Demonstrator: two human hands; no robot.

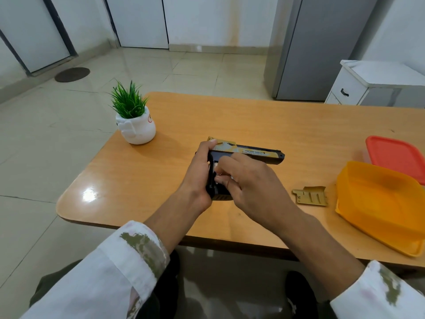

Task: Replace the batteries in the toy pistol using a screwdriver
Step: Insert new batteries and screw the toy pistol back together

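battery cover off at 3 o'clock of toy pistol; left hand wrapped round grip, right hand fingertips pinching inside compartment; closing pending

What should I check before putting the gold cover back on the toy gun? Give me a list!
1. Toy pistol held steady: ok, left hand grips it on the table.
2. Battery slot open: ok, right hand fingers work inside the grip.
3. Batteries fully seated: cannot tell, fingers hide them.
4. Gold cover within reach: ok, lying beside the orange box.
5. Screwdriver ready: not ok, none in view.
6. Screws at hand: cannot tell.
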